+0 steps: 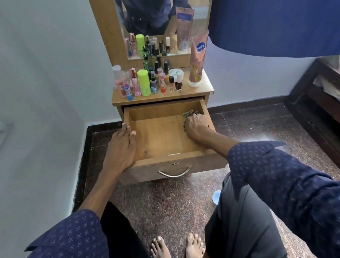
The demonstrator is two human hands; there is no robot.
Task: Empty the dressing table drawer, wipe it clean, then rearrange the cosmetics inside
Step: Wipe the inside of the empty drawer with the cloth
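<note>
Gripping a bunched cloth (190, 113) in the pulled-out drawer (162, 157)'s far right corner, the right hand (196, 127) leaves bare floor leftward, while the left hand (121, 147) lies flat along its left wall below the bottles (148, 81).

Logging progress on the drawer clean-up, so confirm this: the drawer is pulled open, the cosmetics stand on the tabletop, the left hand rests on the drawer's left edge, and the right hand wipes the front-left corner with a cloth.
One detail is off. The head view shows the right hand pressing the cloth into the back-right corner of the drawer, not the front-left. The rest holds: drawer open, cosmetics on the tabletop, left hand on the left edge.
</note>
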